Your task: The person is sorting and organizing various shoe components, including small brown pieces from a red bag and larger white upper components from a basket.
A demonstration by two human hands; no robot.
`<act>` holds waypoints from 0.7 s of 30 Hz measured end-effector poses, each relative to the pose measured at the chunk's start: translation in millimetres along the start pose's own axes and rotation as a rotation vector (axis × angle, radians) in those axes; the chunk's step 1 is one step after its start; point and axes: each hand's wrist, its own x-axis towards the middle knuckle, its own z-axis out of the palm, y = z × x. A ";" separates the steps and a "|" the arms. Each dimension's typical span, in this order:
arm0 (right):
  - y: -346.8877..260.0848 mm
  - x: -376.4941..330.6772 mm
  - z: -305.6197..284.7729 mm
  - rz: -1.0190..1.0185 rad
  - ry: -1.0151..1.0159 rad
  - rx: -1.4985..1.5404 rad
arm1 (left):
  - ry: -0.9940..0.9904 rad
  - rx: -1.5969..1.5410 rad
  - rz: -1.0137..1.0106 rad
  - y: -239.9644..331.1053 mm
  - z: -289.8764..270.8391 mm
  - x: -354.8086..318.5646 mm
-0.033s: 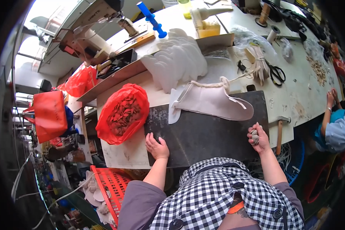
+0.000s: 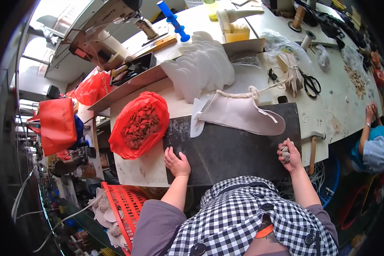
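My left hand [image 2: 177, 161] lies on the left edge of a dark board [image 2: 226, 158], fingers stretched out and holding nothing. Over the board's right edge, my right hand [image 2: 290, 156] is closed around a few small grey pieces [image 2: 285, 154]; their exact kind is too small to tell. Between and beyond the hands rests a pale shoe upper [image 2: 239, 112] with a cord along its top, its rounded end toward the right. A white curved sheet [image 2: 196, 119] sticks out under its left end. Left of the board, a red plastic bag [image 2: 117, 137] holds many small brownish-red pieces.
Stacked white sole-shaped sheets [image 2: 200, 68] lie beyond the upper. To the right are black scissors [image 2: 311, 85], a tied bundle of strips [image 2: 289, 74] and a hammer [image 2: 312, 153]. A red basket [image 2: 123, 213] stands lower left. Another person's arms [image 2: 366, 128] reach in at far right.
The whole scene sits slightly further right in the picture. Both hands keep their places at the board, and the shoe upper has not moved on it.
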 end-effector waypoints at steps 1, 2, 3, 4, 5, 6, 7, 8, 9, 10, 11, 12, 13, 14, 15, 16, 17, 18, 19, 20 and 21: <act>0.0 1.4 0.8 0.013 -0.015 -0.016 | 0.001 0.006 -0.011 -3.8 -1.4 -1.4; -0.9 1.8 2.8 0.022 -0.026 -0.032 | -0.001 0.007 -0.018 -3.9 -2.9 -1.8; -0.3 2.5 3.2 0.026 -0.045 -0.041 | -0.001 0.015 -0.028 -4.8 -3.5 -2.0; -0.5 2.6 4.3 0.039 -0.059 -0.049 | -0.008 0.008 -0.036 -5.8 -4.6 -2.1; -0.7 2.7 6.8 0.029 -0.071 -0.104 | -0.002 0.016 -0.032 -5.2 -5.5 -0.5; -0.3 2.7 8.3 0.017 -0.082 -0.158 | 0.002 0.024 -0.028 -3.6 -5.7 0.2; 0.8 2.4 7.8 0.011 -0.082 -0.205 | 0.000 0.029 -0.037 -3.2 -3.5 -1.1; 0.6 3.3 9.3 0.014 -0.094 -0.210 | -0.019 0.027 -0.040 -3.4 -1.6 -0.8; 0.0 3.6 11.2 0.009 -0.068 -0.283 | -0.026 0.027 -0.041 -3.6 -0.3 -0.8; 0.7 4.9 14.4 0.001 -0.041 -0.356 | -0.034 0.026 -0.040 -4.4 0.9 0.1; 0.3 4.8 16.6 -0.021 -0.032 -0.428 | -0.024 0.030 -0.025 -4.3 3.5 -0.5; -0.1 6.3 21.0 -0.021 -0.029 -0.432 | -0.026 0.026 -0.028 -6.6 4.1 -1.1; -0.1 8.7 27.0 -0.043 -0.018 -0.491 | -0.016 0.041 -0.011 -9.0 4.3 -1.8; -0.1 10.1 33.1 -0.071 -0.002 -0.548 | -0.005 0.051 0.011 -10.6 6.4 -0.3; 1.5 9.6 39.1 -0.064 -0.020 -0.594 | -0.005 0.042 0.024 -14.3 7.3 -0.4; 8.0 7.0 47.9 -0.073 -0.010 -0.598 | -0.007 0.030 0.028 -18.5 6.8 -0.4; 17.0 4.8 58.5 -0.022 -0.039 -0.595 | -0.071 0.002 0.014 -19.6 3.6 1.2; 26.7 3.3 68.9 0.028 -0.066 -0.591 | -0.136 -0.027 0.002 -19.4 -2.0 5.9; 38.8 2.7 76.4 0.059 -0.114 -0.583 | -0.232 -0.117 -0.043 -20.9 -10.0 12.9; 51.1 4.6 85.3 0.093 -0.169 -0.575 | -0.231 -0.126 -0.041 -22.9 -20.6 23.3; 61.3 6.7 97.5 0.125 -0.206 -0.572 | -0.215 -0.126 0.064 -27.0 -30.6 33.8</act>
